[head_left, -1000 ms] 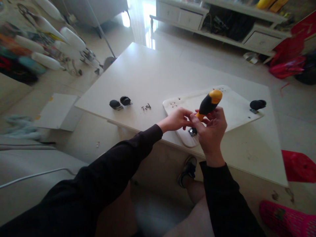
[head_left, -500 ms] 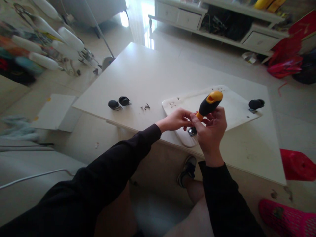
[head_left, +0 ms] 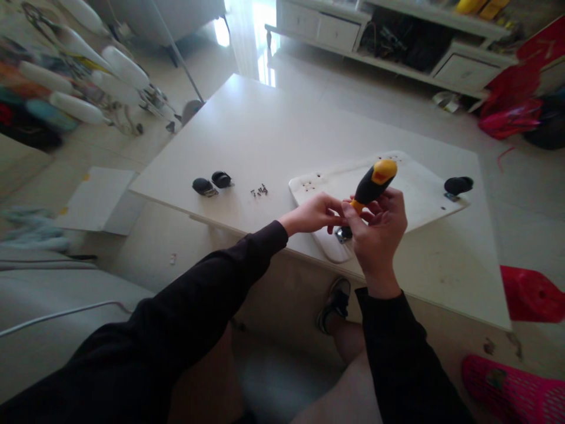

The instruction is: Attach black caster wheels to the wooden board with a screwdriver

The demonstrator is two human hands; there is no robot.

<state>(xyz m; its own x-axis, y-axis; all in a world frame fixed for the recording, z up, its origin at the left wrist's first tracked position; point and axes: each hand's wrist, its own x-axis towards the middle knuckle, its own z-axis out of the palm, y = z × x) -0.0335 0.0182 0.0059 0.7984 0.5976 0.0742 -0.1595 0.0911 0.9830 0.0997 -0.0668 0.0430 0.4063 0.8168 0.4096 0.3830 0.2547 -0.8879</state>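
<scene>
1. White rectangular box [head_left: 95,200], on the floor at far left, beyond the near-left furniture.
2. White flat-topped table [head_left: 273,129], smooth surface, spanning the middle of the scene and bearing items 3 to 9.
3. Black rounded caster with metal plate [head_left: 203,186], lying on the left part of the table.
4. Second black rounded caster [head_left: 221,179], just beside the first, slightly farther off and to its right.
5. Small dark metal screws [head_left: 259,190], a loose cluster, right of the two casters and left of the board.
6. Left hand [head_left: 315,213], in a black sleeve, reaching in over the board's near-left part; fingers bent together close to the screwdriver's lower end. What they grip is hidden; cannot tell.
7. White flat board with rounded corners [head_left: 415,203], holes at its corners, resting on the table's right half; a shiny metal mounting plate [head_left: 342,235] sits at its near corner, partly covered by the hands.
8. Screwdriver with yellow-and-black handle [head_left: 375,181], tilted, butt up and to the right, above the board's near part; right hand [head_left: 380,235], black-sleeved, thumb and fingers closed about the handle's yellow neck.
9. Third black rounded caster [head_left: 459,185], at the board's right corner.
10. Red plastic object [head_left: 532,293], right of the table.
</scene>
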